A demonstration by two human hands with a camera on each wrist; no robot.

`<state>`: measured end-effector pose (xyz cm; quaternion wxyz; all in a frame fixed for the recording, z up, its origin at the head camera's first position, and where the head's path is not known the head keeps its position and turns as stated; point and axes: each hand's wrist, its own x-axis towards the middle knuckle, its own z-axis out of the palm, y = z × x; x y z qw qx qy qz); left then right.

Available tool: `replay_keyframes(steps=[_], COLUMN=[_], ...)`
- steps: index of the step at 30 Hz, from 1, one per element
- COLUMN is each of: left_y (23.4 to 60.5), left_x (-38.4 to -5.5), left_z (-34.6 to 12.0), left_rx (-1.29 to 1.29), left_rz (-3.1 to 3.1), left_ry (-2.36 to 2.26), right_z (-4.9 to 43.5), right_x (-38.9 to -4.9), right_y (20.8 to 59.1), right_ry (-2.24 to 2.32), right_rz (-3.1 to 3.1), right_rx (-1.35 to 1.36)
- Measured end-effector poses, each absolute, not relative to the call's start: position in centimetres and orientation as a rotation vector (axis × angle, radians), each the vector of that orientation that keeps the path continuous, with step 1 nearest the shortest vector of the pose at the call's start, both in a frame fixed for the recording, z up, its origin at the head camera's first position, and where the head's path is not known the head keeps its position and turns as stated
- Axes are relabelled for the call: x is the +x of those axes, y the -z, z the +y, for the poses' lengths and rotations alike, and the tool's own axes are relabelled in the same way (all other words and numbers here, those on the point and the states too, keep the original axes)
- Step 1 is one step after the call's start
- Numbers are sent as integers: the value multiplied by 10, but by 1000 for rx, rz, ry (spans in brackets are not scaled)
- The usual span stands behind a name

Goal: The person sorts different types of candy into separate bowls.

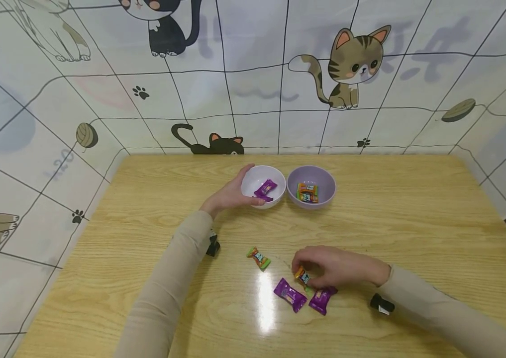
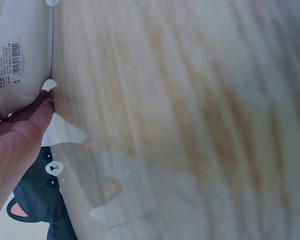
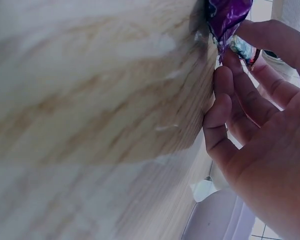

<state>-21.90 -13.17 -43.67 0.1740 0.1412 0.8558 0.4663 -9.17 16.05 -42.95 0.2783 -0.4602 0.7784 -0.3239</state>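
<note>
My left hand (image 1: 229, 194) holds the white bowl (image 1: 280, 185) by its left side, with the thumb at the front of the rim. Purple-wrapped candies (image 1: 265, 187) lie inside that bowl. Touching it on the right is a lilac bowl (image 1: 311, 173) with orange-and-green candies (image 1: 308, 189) in it. Lower on the table, my right hand (image 1: 342, 267) pinches an orange-and-green candy (image 1: 301, 275) between thumb and fingers, partly hidden by them. Two purple candies (image 1: 290, 295) lie just below this hand, one of them close under the thumb. In the right wrist view, a purple wrapper (image 3: 229, 17) shows near the fingertips.
Another orange-and-green candy (image 1: 259, 258) lies left of the right hand on the wooden table (image 1: 414, 214). A cat-patterned sheet (image 1: 257, 94) rises behind the table's back edge and along both sides. Black bands with small devices (image 1: 382, 303) sit at the wrists.
</note>
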Motion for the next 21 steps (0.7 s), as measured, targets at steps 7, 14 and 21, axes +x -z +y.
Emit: replay_keyframes(steps=[7,14,21], left_y=[436,436,436], left_x=[-219,-218,-218], left_z=[-131,-132,-131], left_rx=[396,406,399], left_rz=[2423,2428,2426], left_ry=[-1328,-1340,-1325], right_z=[162,165,169], right_x=[-96,-100,-103], right_y=[434,435,431], right_ry=[994,1081,1072], right_rz=[1984,1966,2046], right_rx=[-1203,-1175,-1137])
